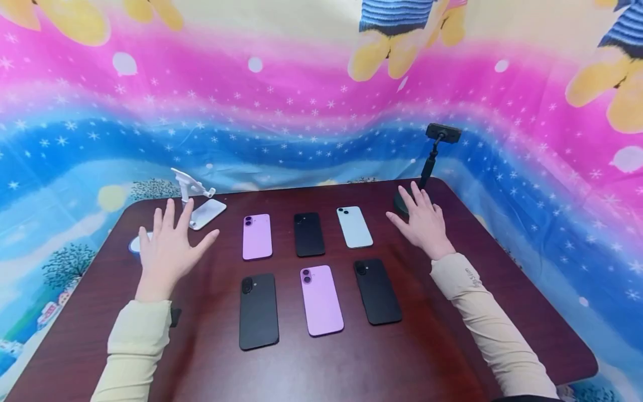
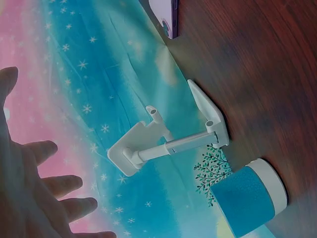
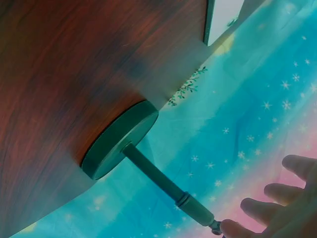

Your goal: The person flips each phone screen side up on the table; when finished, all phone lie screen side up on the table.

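Left hand (image 1: 168,245) is hovering by white stand (image 1: 210,214), right hand (image 1: 423,222) by black stand (image 1: 428,167) | both outspread, I am grasping nothing | six phones (image 1: 322,301) are lying between, on the worktop (image 1: 211,368), two rows, backs up | gaps probably keeping each separately reachable

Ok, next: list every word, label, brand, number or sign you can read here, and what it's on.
"Slim", apparently: on the cream fabric right cuff; the letters before it are too blurred to read.
No text can be made out on the six rectangular black, lilac and pale phones.
Nothing else is readable.
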The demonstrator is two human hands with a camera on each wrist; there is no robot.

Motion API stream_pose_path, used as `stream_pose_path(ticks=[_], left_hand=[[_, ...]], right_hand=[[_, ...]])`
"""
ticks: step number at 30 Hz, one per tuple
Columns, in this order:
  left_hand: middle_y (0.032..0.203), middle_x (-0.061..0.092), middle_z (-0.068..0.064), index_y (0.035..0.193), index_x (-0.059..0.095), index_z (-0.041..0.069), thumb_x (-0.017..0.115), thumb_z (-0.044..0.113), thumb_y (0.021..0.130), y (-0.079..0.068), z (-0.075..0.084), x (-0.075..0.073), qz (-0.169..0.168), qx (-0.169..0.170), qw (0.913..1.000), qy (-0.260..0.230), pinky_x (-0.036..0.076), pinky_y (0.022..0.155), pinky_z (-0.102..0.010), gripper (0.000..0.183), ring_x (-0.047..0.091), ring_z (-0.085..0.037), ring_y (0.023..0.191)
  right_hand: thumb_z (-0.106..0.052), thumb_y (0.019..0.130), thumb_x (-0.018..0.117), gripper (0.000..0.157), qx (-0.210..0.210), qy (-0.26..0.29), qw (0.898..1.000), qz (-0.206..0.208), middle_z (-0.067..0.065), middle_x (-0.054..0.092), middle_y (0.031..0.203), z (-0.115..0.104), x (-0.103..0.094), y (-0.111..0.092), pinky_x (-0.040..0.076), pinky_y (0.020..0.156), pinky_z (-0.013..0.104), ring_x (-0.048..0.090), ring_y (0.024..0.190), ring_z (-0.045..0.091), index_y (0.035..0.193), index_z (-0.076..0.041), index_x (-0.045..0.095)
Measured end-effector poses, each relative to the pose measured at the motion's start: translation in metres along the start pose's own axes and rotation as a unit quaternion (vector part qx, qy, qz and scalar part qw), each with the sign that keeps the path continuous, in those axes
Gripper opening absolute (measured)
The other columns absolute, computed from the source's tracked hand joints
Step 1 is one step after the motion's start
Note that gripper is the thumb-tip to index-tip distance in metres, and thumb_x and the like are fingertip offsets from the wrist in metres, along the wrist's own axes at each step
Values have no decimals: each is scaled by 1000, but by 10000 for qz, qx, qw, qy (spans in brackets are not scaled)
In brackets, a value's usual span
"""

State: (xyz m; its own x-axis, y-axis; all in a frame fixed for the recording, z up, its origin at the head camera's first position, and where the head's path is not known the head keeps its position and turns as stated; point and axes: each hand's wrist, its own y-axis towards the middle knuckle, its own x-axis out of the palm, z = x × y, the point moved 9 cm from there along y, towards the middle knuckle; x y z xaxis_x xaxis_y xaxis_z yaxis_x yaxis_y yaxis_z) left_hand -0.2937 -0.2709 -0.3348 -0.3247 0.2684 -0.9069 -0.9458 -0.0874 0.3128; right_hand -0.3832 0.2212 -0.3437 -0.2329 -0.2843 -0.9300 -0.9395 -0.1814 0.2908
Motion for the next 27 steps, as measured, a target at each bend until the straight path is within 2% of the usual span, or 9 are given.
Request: stream_pose_path(ticks=[5, 9, 13, 14, 16, 20, 24, 26, 27], left_hand=[[157, 9, -27, 153, 19, 11, 46, 66, 88, 2, 3, 2, 88, 110, 9990, -436, 8, 108, -73, 90, 9, -50, 142], [152, 22, -29, 146, 33, 1, 59, 60, 85, 3, 6, 4, 240, 200, 9955, -897, 24, 105, -71, 89, 26, -51, 135], [139, 37, -27, 140, 40, 0, 67, 55, 82, 5, 4, 10, 348, 131, 9908, -1300, 37, 98, -68, 85, 40, -46, 124], [136, 39, -27, 140, 40, 1, 68, 55, 82, 6, 3, 12, 342, 79, 9890, -1439, 38, 98, -67, 84, 41, -45, 122], [134, 41, -25, 141, 39, 1, 68, 53, 82, 8, 0, 19, 289, -44, 9842, -1744, 40, 97, -66, 83, 44, -42, 119], [136, 44, -23, 140, 39, 2, 69, 51, 83, 12, -8, 38, 138, -327, 9708, -2371, 41, 96, -63, 81, 50, -40, 116], [135, 49, -22, 138, 42, 4, 71, 50, 81, 15, -17, 55, 5, -638, 9584, -2781, 45, 95, -59, 79, 54, -39, 115], [135, 49, -22, 137, 43, 4, 72, 50, 80, 16, -21, 61, -80, -755, 9537, -2911, 46, 95, -58, 78, 54, -40, 116], [135, 50, -22, 136, 43, 4, 73, 50, 80, 16, -22, 65, -146, -797, 9517, -2963, 46, 95, -57, 78, 54, -40, 116]], right_hand=[[-51, 94, 52, 77, -104, 332, 9991, 260, 18, 12, 160, -8, -4, 0, 34, 103, 65, 32, 136, 47, 155, -18, 18], [-44, 94, 57, 79, -160, 1020, 9933, 527, 21, 21, 155, -18, -5, -1, 46, 93, 61, 45, 127, 45, 155, -15, 15], [-40, 93, 60, 81, 51, 2309, 9714, 556, 21, 33, 149, -29, 1, 1, 48, 94, 54, 53, 119, 39, 153, -9, 15], [-39, 93, 60, 80, 168, 2780, 9593, 478, 20, 36, 148, -33, 4, 1, 49, 94, 53, 56, 116, 38, 152, -8, 15], [-37, 94, 60, 78, 436, 3805, 9234, 246, 20, 41, 145, -44, 12, 2, 51, 92, 51, 58, 113, 38, 151, -7, 17], [-30, 96, 57, 66, 1064, 5459, 8296, -501, 19, 44, 142, -76, 37, 1, 56, 84, 45, 62, 110, 36, 147, -6, 23], [-22, 97, 54, 59, 1559, 6398, 7409, -1323, 19, 41, 145, -117, 69, -5, 59, 73, 35, 68, 92, 23, 145, -2, 26], [-20, 96, 55, 60, 1743, 6616, 7089, -1712, 18, 40, 147, -138, 86, -10, 59, 72, 35, 68, 86, 17, 145, -1, 27], [-19, 95, 56, 61, 1808, 6660, 6987, -1885, 18, 40, 148, -148, 95, -13, 59, 73, 35, 68, 84, 15, 146, -1, 27]])
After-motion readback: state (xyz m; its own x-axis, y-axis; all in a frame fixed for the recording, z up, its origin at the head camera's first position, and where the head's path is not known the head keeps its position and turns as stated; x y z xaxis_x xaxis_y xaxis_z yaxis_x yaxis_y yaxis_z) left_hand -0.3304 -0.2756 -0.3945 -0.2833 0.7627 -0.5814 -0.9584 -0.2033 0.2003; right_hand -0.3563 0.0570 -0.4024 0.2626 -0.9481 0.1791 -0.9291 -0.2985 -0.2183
